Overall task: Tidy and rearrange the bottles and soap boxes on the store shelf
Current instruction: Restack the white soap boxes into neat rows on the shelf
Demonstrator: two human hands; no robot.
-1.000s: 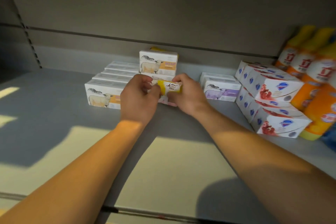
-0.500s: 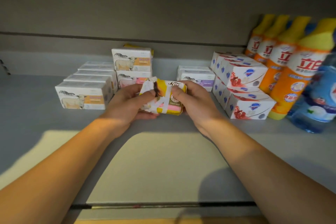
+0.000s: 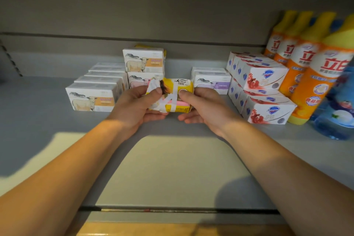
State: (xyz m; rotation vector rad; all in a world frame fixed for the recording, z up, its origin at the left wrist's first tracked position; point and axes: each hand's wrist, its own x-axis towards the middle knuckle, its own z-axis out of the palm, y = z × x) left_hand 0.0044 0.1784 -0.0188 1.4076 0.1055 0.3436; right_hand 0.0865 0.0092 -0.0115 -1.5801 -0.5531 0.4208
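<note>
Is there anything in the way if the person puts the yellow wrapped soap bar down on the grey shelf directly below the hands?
Nothing visible blocks it. The yellow wrapped soap bar is held by the left hand and right hand, and the grey shelf beneath them is bare.

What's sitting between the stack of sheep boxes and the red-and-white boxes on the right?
In the head view, a short row of purple-labelled sheep boxes stands there, with bare shelf on its left. In front, both hands hold a yellow soap pack.

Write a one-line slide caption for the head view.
Both hands, left and right, hold a yellow soap pack above the shelf.
</note>
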